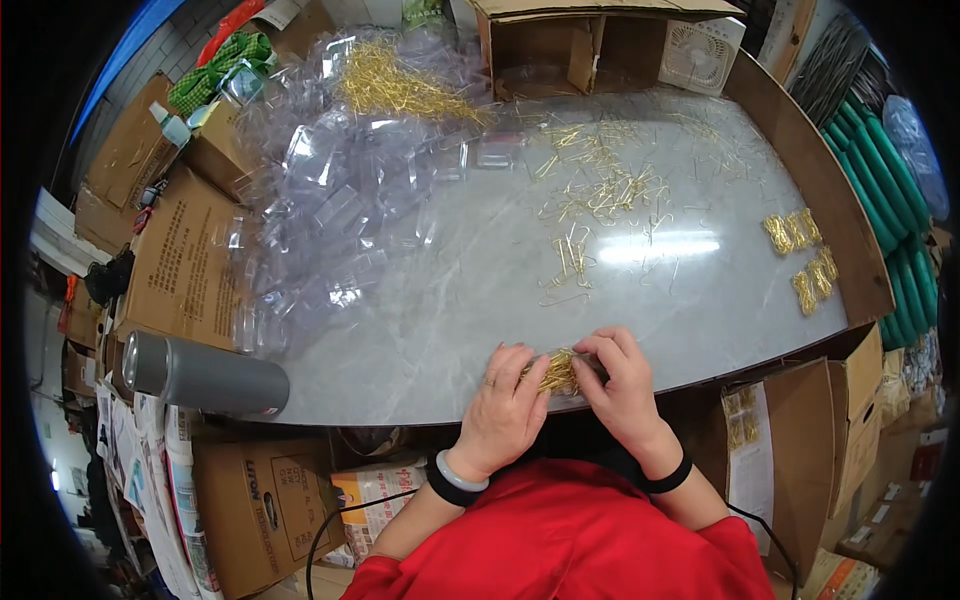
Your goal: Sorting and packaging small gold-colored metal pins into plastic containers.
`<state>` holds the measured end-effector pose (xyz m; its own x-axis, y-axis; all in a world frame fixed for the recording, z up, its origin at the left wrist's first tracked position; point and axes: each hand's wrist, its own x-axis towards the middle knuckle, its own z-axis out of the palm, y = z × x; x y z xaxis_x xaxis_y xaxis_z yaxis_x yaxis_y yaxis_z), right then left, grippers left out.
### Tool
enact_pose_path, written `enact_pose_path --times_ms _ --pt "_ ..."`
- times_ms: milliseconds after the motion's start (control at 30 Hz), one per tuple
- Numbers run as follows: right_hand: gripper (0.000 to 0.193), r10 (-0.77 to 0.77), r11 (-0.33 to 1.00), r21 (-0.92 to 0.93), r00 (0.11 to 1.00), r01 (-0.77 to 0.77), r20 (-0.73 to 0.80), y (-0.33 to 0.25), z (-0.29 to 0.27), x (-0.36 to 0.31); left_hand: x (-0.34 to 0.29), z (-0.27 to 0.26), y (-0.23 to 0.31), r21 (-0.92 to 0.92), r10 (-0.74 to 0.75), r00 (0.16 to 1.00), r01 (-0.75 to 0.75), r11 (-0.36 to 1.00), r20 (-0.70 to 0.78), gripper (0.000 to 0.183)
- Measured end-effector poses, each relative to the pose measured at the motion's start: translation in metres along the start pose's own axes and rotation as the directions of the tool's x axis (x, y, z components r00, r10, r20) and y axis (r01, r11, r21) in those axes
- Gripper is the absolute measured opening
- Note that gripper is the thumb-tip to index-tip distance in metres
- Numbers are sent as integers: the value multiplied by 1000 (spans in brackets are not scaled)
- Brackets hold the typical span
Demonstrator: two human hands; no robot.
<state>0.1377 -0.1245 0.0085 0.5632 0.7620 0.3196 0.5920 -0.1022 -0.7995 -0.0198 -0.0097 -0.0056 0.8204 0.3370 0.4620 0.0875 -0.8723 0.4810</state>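
Both hands are at the near edge of the grey table (pixel 480 335), in front of the person's red top (pixel 560 530). The left hand (pixel 507 405) is closed on a bundle of gold hooks (pixel 558 374), its fingers bent over the left end. The right hand (pixel 622 385) is clamped on the right end of the same bundle, thumb and fingers pressed against it. The hands are close together, with the bundle between them; its underside is hidden, so whether it touches the tabletop cannot be determined. The left wrist carries a pale bangle (pixel 468 474) beside a black band; the right wrist carries a black wristband (pixel 670 476). Beyond the hands, loose hooks (pixel 610 187) lie scattered across the middle and far part of the surface. At the left, a broad pile of clear plastic boxes (pixel 340 205) covers the tabletop, with a tangled heap of gold wire (pixel 395 82) on its far part. Near the right edge, gold bundles (pixel 792 232) lie in two groups, beside a cardboard wall (pixel 825 190). A grey bottle (pixel 215 375) is at the left near corner. A white fan (pixel 697 55) is at the far right.
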Motion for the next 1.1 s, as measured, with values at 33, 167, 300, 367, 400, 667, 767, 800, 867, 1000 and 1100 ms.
enact_pose_path --times_ms 33,167,300,367,400,667,767,800,867,1000,1100 --pt "20 -73 995 -63 997 74 22 0 0 1 0 -1 0 5 -2 1000 2 1000 0 48" --pt "34 -231 944 -210 964 255 132 -6 -4 0 1 -2 1 4 -24 1000 24 1000 -1 47" --pt "39 -252 905 -309 954 293 166 -10 -4 -7 -1 -1 1 -57 -63 998 63 996 4 48" --pt "44 -249 888 -361 958 285 144 -10 -2 -9 -2 -3 -1 -82 -57 998 58 995 13 48" --pt "47 -248 878 -387 960 280 133 -9 -1 -10 -2 -4 -2 -69 -44 998 46 997 33 49" --pt "71 -249 831 -434 930 348 270 -7 -2 -11 -7 -11 -8 -185 -42 998 51 981 53 64" --pt "77 -260 835 -417 926 358 275 -8 0 -12 -10 -12 -11 -284 -87 995 96 954 42 76" --pt "79 -259 841 -409 928 353 269 -8 1 -12 -10 -12 -11 -266 -77 996 88 960 52 81" --pt "80 -285 870 -338 926 358 247 -11 1 -12 -9 -10 -12 -232 -53 996 69 970 72 90" --pt "81 -288 875 -316 919 367 268 -4 8 -11 -4 -7 -2 -23 36 993 -34 999 110 96" --pt "81 -255 902 -285 934 323 251 -7 8 -10 -5 -6 -5 -204 -3 999 14 979 55 96"
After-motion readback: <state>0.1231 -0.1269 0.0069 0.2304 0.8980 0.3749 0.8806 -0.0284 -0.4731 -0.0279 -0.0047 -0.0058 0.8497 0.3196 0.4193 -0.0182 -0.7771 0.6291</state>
